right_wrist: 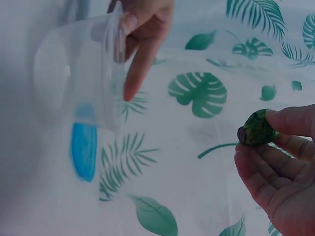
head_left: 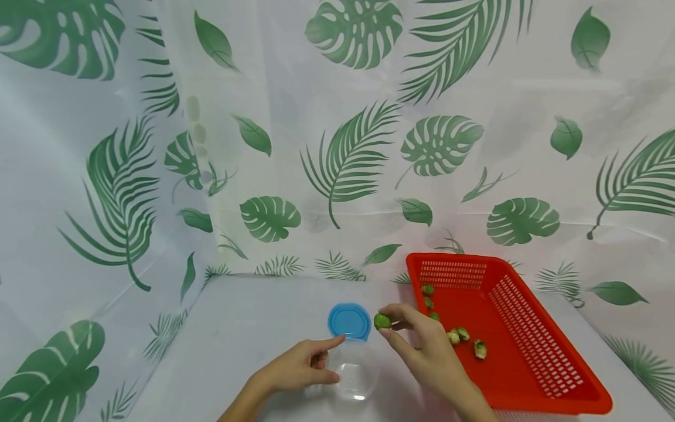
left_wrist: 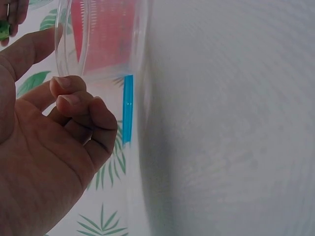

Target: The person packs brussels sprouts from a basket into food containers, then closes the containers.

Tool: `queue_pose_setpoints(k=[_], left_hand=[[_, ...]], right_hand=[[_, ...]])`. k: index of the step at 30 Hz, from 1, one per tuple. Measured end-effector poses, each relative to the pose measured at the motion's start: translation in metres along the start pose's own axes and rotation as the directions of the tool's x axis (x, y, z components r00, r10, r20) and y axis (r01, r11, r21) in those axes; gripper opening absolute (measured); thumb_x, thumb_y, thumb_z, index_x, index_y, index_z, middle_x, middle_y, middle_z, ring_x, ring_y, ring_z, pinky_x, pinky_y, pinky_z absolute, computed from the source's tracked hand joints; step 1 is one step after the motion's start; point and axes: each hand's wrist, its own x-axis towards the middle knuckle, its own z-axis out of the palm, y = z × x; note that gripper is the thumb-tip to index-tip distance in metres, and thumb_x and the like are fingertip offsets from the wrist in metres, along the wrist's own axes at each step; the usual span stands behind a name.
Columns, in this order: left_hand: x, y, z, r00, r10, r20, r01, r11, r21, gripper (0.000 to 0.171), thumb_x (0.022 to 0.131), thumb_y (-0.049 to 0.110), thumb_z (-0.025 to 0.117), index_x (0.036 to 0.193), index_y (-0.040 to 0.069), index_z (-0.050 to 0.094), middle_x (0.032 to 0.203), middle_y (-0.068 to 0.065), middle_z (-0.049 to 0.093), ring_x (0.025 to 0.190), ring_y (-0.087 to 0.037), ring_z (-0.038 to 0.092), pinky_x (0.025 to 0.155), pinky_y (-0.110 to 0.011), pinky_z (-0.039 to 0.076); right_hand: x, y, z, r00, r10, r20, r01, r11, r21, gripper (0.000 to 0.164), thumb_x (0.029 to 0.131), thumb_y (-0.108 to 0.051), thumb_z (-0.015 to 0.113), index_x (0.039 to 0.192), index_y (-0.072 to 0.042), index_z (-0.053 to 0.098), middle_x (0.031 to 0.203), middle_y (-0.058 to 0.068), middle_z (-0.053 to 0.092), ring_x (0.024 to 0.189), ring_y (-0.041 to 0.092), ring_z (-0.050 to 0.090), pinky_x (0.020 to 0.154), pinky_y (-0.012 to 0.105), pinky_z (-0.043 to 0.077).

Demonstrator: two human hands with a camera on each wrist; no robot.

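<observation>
Right hand pinches a green sprout between thumb and fingertips, held above the table between the clear bowl and the red basket along the right edge. Left hand isn't clenched, straight forefinger and thumb touching the bowl's rim near the front edge; blue lid lies just behind, more sprouts in the basket.
</observation>
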Motion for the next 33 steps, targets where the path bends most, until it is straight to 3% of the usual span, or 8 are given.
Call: queue_pose_setpoints(k=[9, 14, 21, 26, 33], left_hand=[[0.001, 0.001, 0.001, 1.0, 0.006, 0.016, -0.006, 1.0, 0.012, 0.072, 0.096, 0.021, 0.076, 0.159, 0.011, 0.043, 0.072, 0.007, 0.046, 0.06, -0.002, 0.039, 0.055, -0.018, 0.034], [0.0, 0.002, -0.001, 1.0, 0.013, 0.014, -0.013, 1.0, 0.023, 0.072, 0.096, 0.021, 0.076, 0.159, 0.012, 0.043, 0.073, 0.007, 0.045, 0.059, -0.002, 0.038, 0.056, -0.018, 0.034], [-0.001, 0.002, -0.001, 1.0, 0.027, 0.008, -0.027, 0.999, 0.017, 0.072, 0.095, 0.019, 0.077, 0.159, 0.014, 0.044, 0.073, 0.005, 0.045, 0.059, -0.003, 0.038, 0.056, -0.019, 0.034], [-0.001, 0.001, -0.001, 1.0, 0.028, 0.011, -0.028, 0.999, 0.025, 0.072, 0.096, 0.021, 0.077, 0.159, 0.014, 0.044, 0.073, 0.006, 0.046, 0.059, -0.002, 0.038, 0.056, -0.018, 0.035], [0.0, 0.0, -0.001, 0.999, 0.038, 0.011, -0.038, 0.999, 0.034, 0.073, 0.096, 0.021, 0.077, 0.159, 0.013, 0.043, 0.073, 0.006, 0.047, 0.058, -0.002, 0.038, 0.055, -0.017, 0.035]], right_hand=[[-0.001, 0.008, 0.015, 0.989, -0.149, 0.017, 0.148, 0.989, 0.03, 0.031, 0.093, -0.01, 0.078, 0.12, -0.021, 0.067, 0.109, -0.015, 0.07, 0.096, 0.005, 0.069, 0.084, 0.029, 0.061], [0.0, 0.012, 0.023, 0.98, -0.199, 0.031, 0.198, 0.98, 0.03, 0.035, 0.094, -0.009, 0.077, 0.123, -0.026, 0.068, 0.109, -0.014, 0.069, 0.097, 0.005, 0.067, 0.085, 0.03, 0.061], [-0.001, 0.017, 0.031, 0.988, -0.113, 0.108, 0.11, 0.993, 0.033, 0.034, 0.094, -0.008, 0.077, 0.12, -0.026, 0.067, 0.108, -0.014, 0.067, 0.095, 0.003, 0.068, 0.085, 0.027, 0.061], [-0.001, 0.022, 0.037, 0.982, -0.052, 0.182, 0.045, 0.998, 0.043, 0.028, 0.094, -0.008, 0.076, 0.118, -0.021, 0.066, 0.107, -0.011, 0.065, 0.094, 0.004, 0.07, 0.086, 0.022, 0.059], [-0.002, 0.03, 0.045, 0.971, -0.075, 0.226, 0.054, 0.994, 0.099, 0.02, 0.097, -0.011, 0.075, 0.115, -0.015, 0.068, 0.105, -0.004, 0.067, 0.095, 0.011, 0.073, 0.084, 0.025, 0.06]])
